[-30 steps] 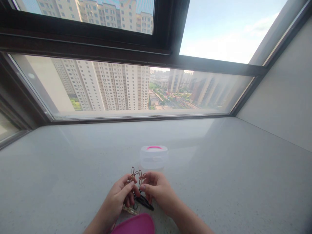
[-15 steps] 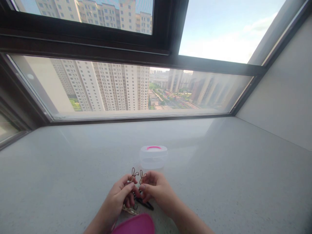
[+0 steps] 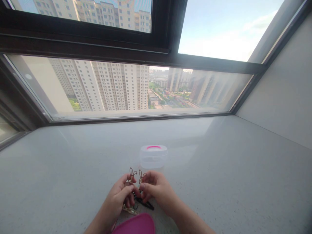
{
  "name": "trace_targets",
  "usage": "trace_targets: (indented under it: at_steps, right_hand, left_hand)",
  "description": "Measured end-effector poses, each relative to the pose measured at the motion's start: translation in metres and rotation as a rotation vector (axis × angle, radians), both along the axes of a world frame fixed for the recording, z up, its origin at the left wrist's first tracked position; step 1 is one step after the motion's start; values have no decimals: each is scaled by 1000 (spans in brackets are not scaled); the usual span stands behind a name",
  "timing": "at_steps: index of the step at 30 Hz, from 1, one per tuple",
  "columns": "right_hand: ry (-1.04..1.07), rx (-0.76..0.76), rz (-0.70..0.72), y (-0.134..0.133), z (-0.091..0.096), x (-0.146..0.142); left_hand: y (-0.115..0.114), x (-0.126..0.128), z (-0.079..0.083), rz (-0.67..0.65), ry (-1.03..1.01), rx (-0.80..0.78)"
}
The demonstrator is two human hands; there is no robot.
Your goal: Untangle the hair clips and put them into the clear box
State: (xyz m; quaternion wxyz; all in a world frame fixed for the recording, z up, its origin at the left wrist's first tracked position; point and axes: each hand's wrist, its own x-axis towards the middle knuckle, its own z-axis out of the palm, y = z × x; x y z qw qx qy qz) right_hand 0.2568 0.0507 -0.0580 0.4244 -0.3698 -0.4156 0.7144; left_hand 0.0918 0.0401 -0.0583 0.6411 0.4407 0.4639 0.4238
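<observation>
1. The left hand (image 3: 119,199) is closed on the left bunny clip (image 3: 132,174), pinched at its base with the ears up.
2. The right hand (image 3: 158,190) pinches the right bunny clip (image 3: 141,175) the same way.
3. Both clips are held just above the sill (image 3: 231,169), in front of the box (image 3: 153,156). They stand slightly straighter than a second ago.
4. The hands have barely moved.
5. The black clips (image 3: 145,204) lie under the hands as before, near the pink lid (image 3: 135,226).
</observation>
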Motion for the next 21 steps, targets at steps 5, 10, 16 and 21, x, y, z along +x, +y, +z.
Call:
trace_targets:
  at_steps: [5,10,16,21]
  right_hand:
    - [14,0,4,0,0,-1]
    - [12,-18,-17,1,-1,-2]
    - [15,-23,-34,1,-3,-3]
    - [13,-24,-32,1,-3,-4]
  left_hand:
    - [0,1,2,-11,13,7]
    - [-1,0,-1,-20,22,16]
    - [0,0,-7,-18,19,4]
    - [1,-1,-9,-16,16,5]
